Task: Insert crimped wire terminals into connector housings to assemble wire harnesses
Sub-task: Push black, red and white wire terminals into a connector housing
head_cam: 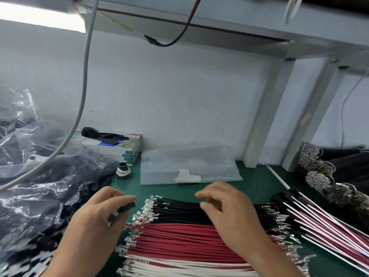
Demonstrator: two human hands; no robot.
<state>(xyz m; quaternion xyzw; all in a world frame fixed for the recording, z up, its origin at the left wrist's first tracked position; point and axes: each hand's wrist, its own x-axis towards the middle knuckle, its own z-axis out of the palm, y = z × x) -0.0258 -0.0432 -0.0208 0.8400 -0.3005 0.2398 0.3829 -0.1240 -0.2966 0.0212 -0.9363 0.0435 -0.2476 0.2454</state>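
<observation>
Crimped wires lie side by side on the green mat: black wires (pixel 175 210) at the back, red wires (pixel 175 236) in the middle, white wires (pixel 169 266) nearest me, with silver terminals (pixel 145 208) at their left ends. My left hand (pixel 101 214) pinches a small black connector housing (pixel 126 207) just left of the terminals. My right hand (pixel 225 208) hovers over the black wires with curled fingers; motion blur hides whether it holds one.
Clear bags of black housings (pixel 50 188) are piled at the left. Finished harnesses (pixel 319 222) lie at the right, with bundles of black wire (pixel 339 172) behind them. A clear bag (pixel 187 164), a tissue box (pixel 119 144) and a black spool (pixel 123 170) sit by the wall.
</observation>
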